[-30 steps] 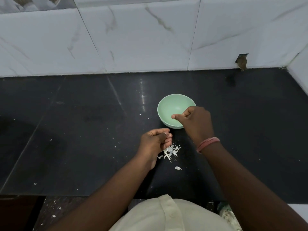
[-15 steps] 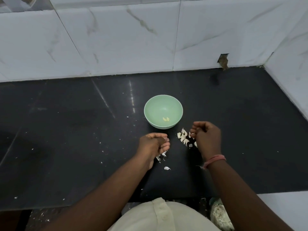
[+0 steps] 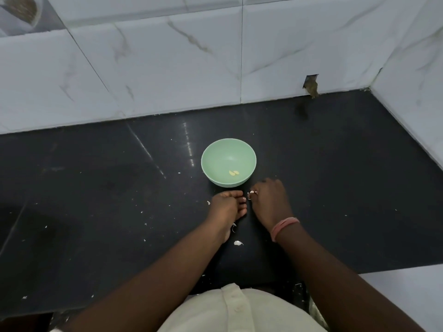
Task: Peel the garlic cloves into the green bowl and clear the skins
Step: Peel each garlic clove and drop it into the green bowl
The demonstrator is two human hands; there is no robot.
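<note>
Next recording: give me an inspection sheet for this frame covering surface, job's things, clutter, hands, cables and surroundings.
Surface: black counter, glossy, dotted with white flecks.
Job's things: green bowl upright, two peeled garlic cloves inside; garlic skins at the right hand's fingers.
Clutter: loose skin piece near the left wrist; small scraps scattered to the left.
Hands: left hand with curled fingers on the counter, contents hidden; right hand pinches skins just before the bowl.
Cables: nothing seen.
Surroundings: white marble wall tiles; a broken notch at the tile base, right of the bowl.
</note>
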